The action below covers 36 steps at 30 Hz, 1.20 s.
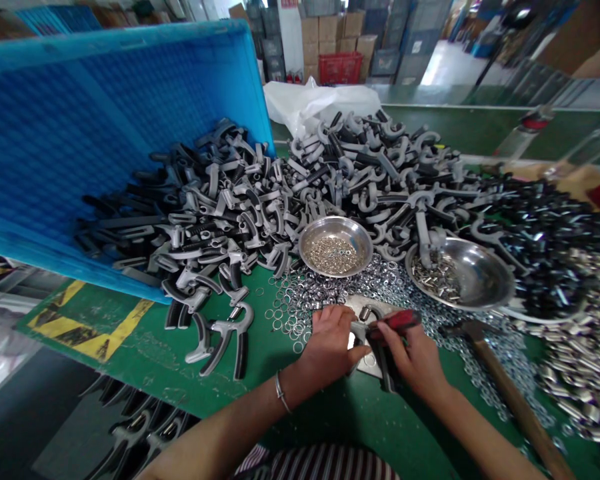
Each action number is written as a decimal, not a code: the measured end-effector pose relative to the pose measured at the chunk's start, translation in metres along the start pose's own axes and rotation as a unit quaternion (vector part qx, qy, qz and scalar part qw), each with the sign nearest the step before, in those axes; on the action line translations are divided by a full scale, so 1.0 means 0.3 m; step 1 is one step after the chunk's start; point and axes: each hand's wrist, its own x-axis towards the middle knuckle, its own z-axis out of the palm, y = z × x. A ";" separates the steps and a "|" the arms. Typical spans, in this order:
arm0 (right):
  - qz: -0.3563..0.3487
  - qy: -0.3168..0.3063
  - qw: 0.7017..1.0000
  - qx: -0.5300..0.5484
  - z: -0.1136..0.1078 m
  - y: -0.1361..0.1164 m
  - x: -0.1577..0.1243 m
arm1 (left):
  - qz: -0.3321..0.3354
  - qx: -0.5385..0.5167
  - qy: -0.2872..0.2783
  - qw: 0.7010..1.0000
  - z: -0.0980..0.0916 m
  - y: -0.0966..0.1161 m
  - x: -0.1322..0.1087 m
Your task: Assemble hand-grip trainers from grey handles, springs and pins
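My left hand [330, 340] is closed over a grey and black spring clamp, shaped like a guitar capo [387, 373], pressing it onto a small metal plate [371, 369]. A coiled spring [365, 312] shows at its upper end. In my right hand [417, 360] is a red-handled tool [404, 321], its front end pointing left at the clamp; the tip is hidden by my fingers. Left of my hands lies another clamp with its spring fitted [230, 327]. Loose metal rings [280, 317] are scattered beside my left hand.
Behind the hands stand a steel bowl of small brass-coloured pieces [335, 257] and a steel bowl of pins [480, 273]. A hammer [505, 380] lies at right, near metal sleeves [575, 360]. Clamp parts [260, 200] spill from a tipped blue crate [130, 100].
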 end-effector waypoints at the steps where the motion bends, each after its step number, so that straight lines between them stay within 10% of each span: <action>1: -0.021 -0.009 0.999 -0.045 0.005 -0.002 0.003 | 0.001 0.002 -0.002 1.000 -0.002 0.002 -0.001; 4: -0.042 -0.021 0.995 -0.083 0.010 -0.033 0.027 | -0.006 0.010 -0.006 1.000 -0.010 0.014 0.001; 13: 0.046 0.010 0.955 0.294 -0.146 -0.134 0.026 | -0.027 0.021 -0.038 0.999 -0.025 0.039 0.000; 17: 0.143 -0.062 0.988 0.025 -0.262 0.065 -0.076 | 0.054 -0.002 -0.027 0.998 -0.104 0.031 0.016; 21: -0.002 0.030 0.983 -0.183 -0.325 0.188 -0.074 | 0.071 0.076 0.020 0.994 -0.242 -0.049 0.171; 28: -0.195 -0.090 0.924 -0.315 -0.103 -0.152 0.350 | 0.010 0.184 -0.022 0.983 -0.327 -0.179 0.484; 36: -0.164 -0.150 0.908 -0.355 0.094 -0.177 0.632 | 0.010 0.138 0.013 0.990 -0.295 -0.235 0.454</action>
